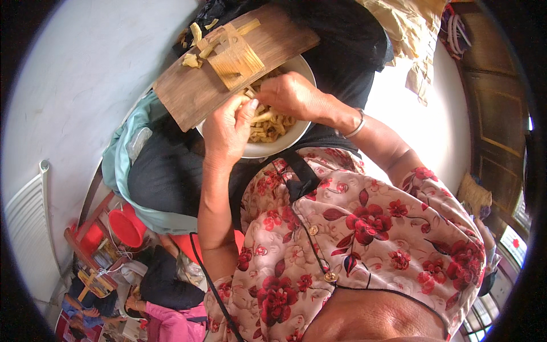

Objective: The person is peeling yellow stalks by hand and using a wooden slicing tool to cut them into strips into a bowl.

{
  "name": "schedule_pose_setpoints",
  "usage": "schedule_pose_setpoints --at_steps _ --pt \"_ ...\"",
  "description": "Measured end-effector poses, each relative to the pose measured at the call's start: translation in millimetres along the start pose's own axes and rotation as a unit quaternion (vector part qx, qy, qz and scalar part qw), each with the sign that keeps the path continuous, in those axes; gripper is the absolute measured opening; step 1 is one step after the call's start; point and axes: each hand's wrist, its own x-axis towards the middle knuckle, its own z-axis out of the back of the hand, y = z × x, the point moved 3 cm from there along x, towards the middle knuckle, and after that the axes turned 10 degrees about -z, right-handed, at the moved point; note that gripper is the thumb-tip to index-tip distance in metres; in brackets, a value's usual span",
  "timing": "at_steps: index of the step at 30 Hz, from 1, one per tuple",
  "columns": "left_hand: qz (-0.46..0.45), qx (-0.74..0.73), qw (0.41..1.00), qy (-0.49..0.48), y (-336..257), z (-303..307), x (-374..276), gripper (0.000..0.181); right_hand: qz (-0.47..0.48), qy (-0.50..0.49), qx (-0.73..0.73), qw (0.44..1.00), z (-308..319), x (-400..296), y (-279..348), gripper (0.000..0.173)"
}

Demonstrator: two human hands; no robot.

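Observation:
Both hands meet over a white bowl [273,149] full of cut pale yellow pieces [273,128]. My left hand [228,128] has its thumb pressed to the bent index finger, at a pale yellow strip [249,92]. Right beside it, my right hand [288,96] is curled, its fingertips hidden. A wooden board [183,98] lies tilted across the bowl's far side. On it rests a small light wooden block [239,64] with a slot and holes, with yellow strips [250,26] and scraps [192,60] around it.
Black cloth [166,171] and pale green cloth [113,162] cover the lap area. A white wall stands at left, brown paper [406,34] lies at upper right. At lower left are a red basin [127,225], a wooden stool frame and other seated people [171,320].

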Motion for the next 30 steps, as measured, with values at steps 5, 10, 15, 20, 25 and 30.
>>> schedule_pose_setpoints --at_steps 5,10,15,20,25,30 --pt "0.006 -0.193 0.981 -0.004 1.2 14.1 -6.9 0.032 -0.145 0.301 0.377 0.864 10.9 -33.4 73.7 0.017" --pt "-0.043 -0.410 0.909 -0.066 -50.1 4.7 -24.9 0.042 -0.122 0.039 0.479 0.869 52.5 -28.7 100.6 0.022" --pt "0.041 -0.435 0.892 -0.120 -35.0 -31.5 -21.5 0.031 -0.087 -0.151 0.052 0.983 17.2 -3.9 47.5 0.011" --pt "0.069 -0.399 0.911 -0.081 3.7 -43.1 -27.4 0.022 -0.054 -0.193 -0.102 0.974 11.9 -3.4 32.6 0.013" --pt "-0.115 0.223 0.965 -0.077 -2.3 -40.4 -28.7 0.019 -0.180 -0.092 0.000 0.979 -14.8 -21.1 -5.2 0.025" --pt "-0.145 0.153 0.967 -0.141 6.1 -57.3 -32.6 0.030 -0.364 0.070 0.492 0.788 -55.9 -41.3 -24.9 0.041"
